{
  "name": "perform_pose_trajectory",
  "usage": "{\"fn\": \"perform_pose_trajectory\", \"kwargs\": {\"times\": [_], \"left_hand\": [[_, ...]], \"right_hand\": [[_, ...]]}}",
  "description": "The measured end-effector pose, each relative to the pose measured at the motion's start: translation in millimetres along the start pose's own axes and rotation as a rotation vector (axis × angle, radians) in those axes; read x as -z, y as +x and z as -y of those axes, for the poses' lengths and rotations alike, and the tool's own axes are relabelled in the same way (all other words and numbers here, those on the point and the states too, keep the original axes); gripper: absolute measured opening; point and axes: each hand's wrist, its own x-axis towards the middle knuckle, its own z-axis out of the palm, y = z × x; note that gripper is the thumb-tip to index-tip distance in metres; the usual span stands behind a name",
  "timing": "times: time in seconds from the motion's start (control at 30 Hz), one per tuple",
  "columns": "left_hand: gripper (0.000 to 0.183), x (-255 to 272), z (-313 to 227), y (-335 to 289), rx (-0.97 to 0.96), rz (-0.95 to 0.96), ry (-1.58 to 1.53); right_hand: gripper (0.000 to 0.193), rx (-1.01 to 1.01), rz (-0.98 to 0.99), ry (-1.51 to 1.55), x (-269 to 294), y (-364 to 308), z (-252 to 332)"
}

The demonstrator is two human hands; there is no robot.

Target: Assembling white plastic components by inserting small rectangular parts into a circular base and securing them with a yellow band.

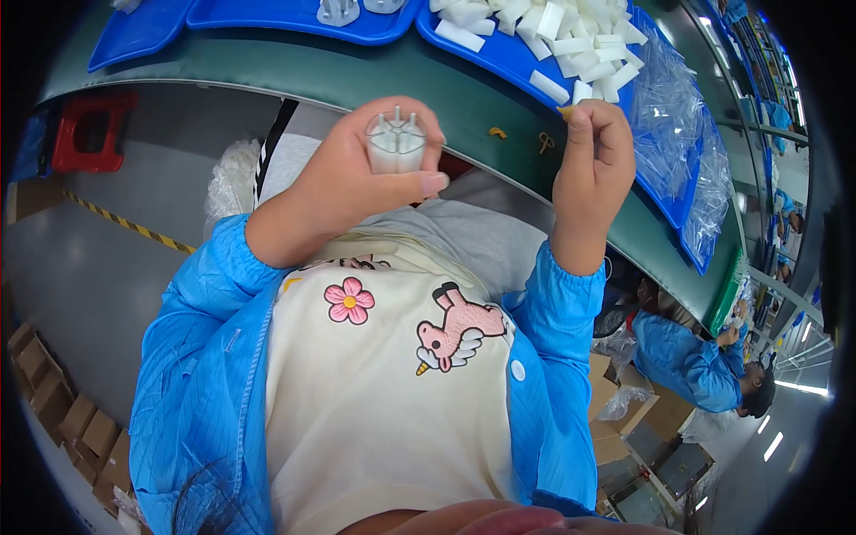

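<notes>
My left hand (357, 165) is wrapped round a clear plastic cylinder (395, 153), held upright in front of my body off the table edge. Inside it stand white pieces, and several thin prongs stick up from its top. Over the table, to the right, thumb and forefinger of my right hand (596, 147) pinch a small yellow bit (565, 112) that looks like a rubber band; most of it is hidden by the fingers. Beside that hand a twisted tan rubber band (546, 142) lies on the green table, and a crumpled yellow one (497, 133) lies further left.
A blue tray (437, 40) heaped with white blocks (571, 45) stands beyond my right hand. Clear plastic bags or sleeves (664, 116) fill blue trays at the right. Another blue tray (267, 20) at the back holds clear plastic parts (339, 11). A co-worker (691, 361) sits further right.
</notes>
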Motion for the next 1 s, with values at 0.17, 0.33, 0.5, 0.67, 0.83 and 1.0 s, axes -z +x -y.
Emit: {"fn": "perform_pose_trajectory", "kwargs": {"times": [0.17, 0.33, 0.5, 0.67, 0.83, 1.0], "left_hand": [[0.033, -21.1, -3.5, 12.8, -0.173, -0.081, 0.075], [0.034, -31.5, -5.2, 17.5, -0.328, -0.09, 0.123], [0.034, -29.3, -2.8, 15.2, -0.327, -0.154, 0.16], [0.035, -28.8, -1.7, 14.4, -0.442, -0.157, 0.184], [0.035, -24.9, -2.4, 13.3, -0.457, -0.121, 0.293], [0.033, -27.1, -0.5, 10.9, -0.41, -0.197, 0.093]], "right_hand": [[0.011, -0.257, -0.004, 0.52, -9.2, -11.9, 32.9], [0.006, -0.239, 0.122, 0.541, -16.0, -25.8, 53.3], [0.005, -0.253, 0.194, 0.537, -17.3, -33.0, 54.7], [0.006, -0.28, 0.197, 0.626, -25.1, -37.3, 55.7], [0.006, -0.214, 0.199, 0.513, -24.6, -38.6, 56.5], [0.014, -0.31, -0.11, 0.767, -33.3, -42.7, 43.2]]}}
